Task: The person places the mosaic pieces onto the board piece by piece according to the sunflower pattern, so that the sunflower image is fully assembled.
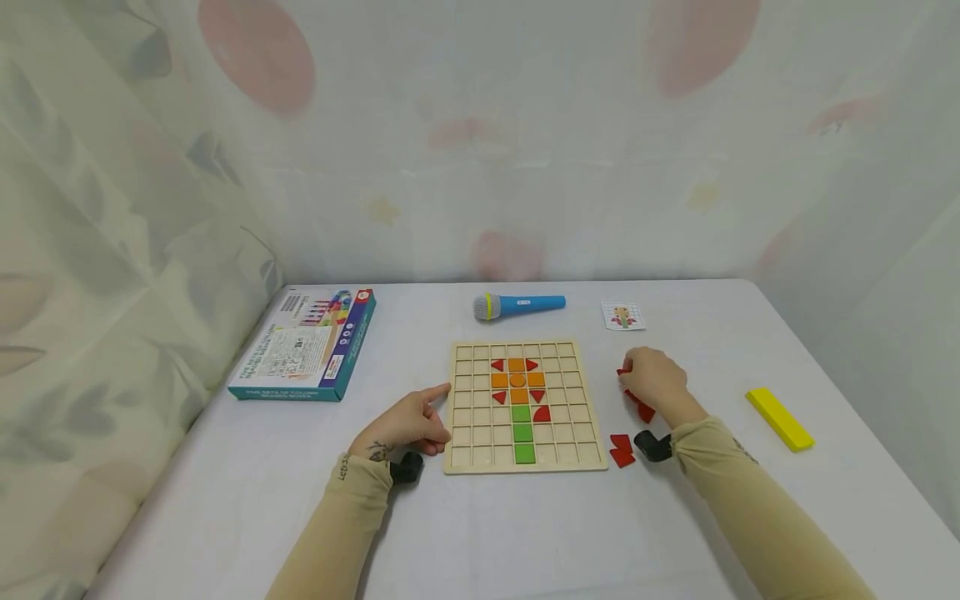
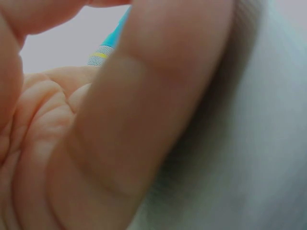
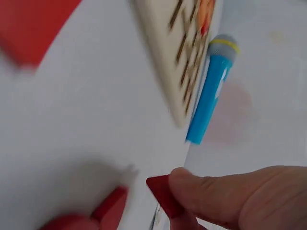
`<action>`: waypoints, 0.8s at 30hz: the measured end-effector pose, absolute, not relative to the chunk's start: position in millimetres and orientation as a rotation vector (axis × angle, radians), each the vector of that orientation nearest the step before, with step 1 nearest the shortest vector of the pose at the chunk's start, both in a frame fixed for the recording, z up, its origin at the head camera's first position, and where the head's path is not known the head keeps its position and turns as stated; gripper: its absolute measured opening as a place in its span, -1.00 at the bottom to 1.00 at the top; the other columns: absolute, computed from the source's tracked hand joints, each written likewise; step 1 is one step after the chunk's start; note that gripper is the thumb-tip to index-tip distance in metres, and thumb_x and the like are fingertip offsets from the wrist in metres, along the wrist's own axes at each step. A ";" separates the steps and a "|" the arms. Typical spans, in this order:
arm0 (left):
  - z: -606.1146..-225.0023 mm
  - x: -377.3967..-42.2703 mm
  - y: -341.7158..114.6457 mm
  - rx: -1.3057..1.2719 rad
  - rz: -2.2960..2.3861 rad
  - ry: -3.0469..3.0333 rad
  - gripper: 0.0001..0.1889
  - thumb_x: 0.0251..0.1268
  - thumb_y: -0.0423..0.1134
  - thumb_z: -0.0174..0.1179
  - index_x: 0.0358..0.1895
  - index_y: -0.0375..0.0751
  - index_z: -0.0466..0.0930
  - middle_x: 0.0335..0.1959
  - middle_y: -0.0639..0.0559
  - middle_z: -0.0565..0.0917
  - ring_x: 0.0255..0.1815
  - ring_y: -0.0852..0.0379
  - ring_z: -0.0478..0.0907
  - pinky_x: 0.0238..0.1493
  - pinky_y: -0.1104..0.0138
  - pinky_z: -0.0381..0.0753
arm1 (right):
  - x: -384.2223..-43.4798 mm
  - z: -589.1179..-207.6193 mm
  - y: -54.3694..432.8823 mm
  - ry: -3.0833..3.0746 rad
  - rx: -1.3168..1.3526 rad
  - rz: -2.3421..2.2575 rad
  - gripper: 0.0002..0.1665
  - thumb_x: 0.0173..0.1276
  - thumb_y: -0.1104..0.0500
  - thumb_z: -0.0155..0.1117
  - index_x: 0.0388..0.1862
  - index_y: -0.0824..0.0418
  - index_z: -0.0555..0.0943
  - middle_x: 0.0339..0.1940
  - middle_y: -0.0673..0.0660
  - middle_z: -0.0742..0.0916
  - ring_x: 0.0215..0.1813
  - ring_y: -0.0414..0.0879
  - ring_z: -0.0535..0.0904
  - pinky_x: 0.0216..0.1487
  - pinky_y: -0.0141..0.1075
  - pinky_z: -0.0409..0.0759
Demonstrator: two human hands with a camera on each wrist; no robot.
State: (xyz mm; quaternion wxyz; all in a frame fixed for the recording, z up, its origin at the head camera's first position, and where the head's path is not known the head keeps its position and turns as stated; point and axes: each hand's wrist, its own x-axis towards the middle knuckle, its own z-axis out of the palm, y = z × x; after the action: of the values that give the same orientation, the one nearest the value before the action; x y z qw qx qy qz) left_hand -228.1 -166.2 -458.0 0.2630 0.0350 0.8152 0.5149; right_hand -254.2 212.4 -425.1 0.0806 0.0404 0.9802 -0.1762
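My right hand (image 1: 655, 382) pinches a small red tile (image 3: 163, 194) between thumb and finger, to the right of a wooden grid board (image 1: 465, 435). Under that hand lie more red tiles (image 1: 645, 411), partly hidden. My left hand (image 1: 405, 425) is at the board's left side, with its index finger stretched to the edge and the other fingers bent. On the board, orange tiles (image 1: 516, 365) form a cross round an orange disc (image 1: 517, 380), with red triangles (image 1: 498, 365) at its corners. Green squares (image 1: 522, 432) run down below, beside a red quarter-round tile (image 1: 542, 414).
Two red tiles (image 1: 621, 450) lie near the board's lower right. A blue toy microphone (image 1: 531, 304) and a pattern card (image 1: 622, 316) are behind. A flat box (image 1: 303, 346) lies at left, a yellow bar (image 1: 780, 419) at right.
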 end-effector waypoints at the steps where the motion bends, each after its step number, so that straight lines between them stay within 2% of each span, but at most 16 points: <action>1: -457.9 -228.0 -166.1 0.090 1.394 2.203 -0.05 -0.12 -0.48 0.31 0.44 -0.11 0.05 -0.60 -0.07 0.54 -0.70 0.19 0.52 -0.58 0.36 0.61 | -252.6 -423.2 208.3 2.927 0.099 -0.564 -0.81 0.21 0.15 0.24 -0.30 0.27 0.57 -0.39 0.17 0.62 -0.43 -0.01 0.46 -0.52 -0.28 0.38; 10: -458.0 -227.6 -165.8 0.085 1.385 2.209 -0.05 -0.12 -0.47 0.32 0.44 -0.08 0.06 -0.60 -0.07 0.55 -0.69 0.18 0.52 -0.58 0.35 0.61 | -239.5 -422.2 162.5 2.791 -0.138 -0.812 -0.87 0.18 0.16 0.28 -0.49 0.20 0.60 -0.50 0.06 0.59 -0.42 -0.08 0.42 -0.50 -0.34 0.35; 24: -458.9 -228.6 -166.2 0.081 1.377 2.212 -0.05 -0.13 -0.47 0.31 0.44 -0.08 0.07 -0.59 -0.08 0.55 -0.69 0.17 0.53 -0.57 0.35 0.62 | -236.3 -432.8 140.8 2.737 -0.184 -0.802 -0.89 0.15 0.19 0.32 -0.53 0.18 0.61 -0.55 0.04 0.59 -0.43 -0.10 0.42 -0.45 -0.37 0.37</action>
State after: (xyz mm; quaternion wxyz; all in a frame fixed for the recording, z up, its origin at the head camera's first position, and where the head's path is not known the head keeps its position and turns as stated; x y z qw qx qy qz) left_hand -228.6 -166.2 -458.9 0.2643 0.0299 0.8183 0.5096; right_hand -236.3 140.8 -432.8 0.1414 -0.0638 0.9480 -0.2778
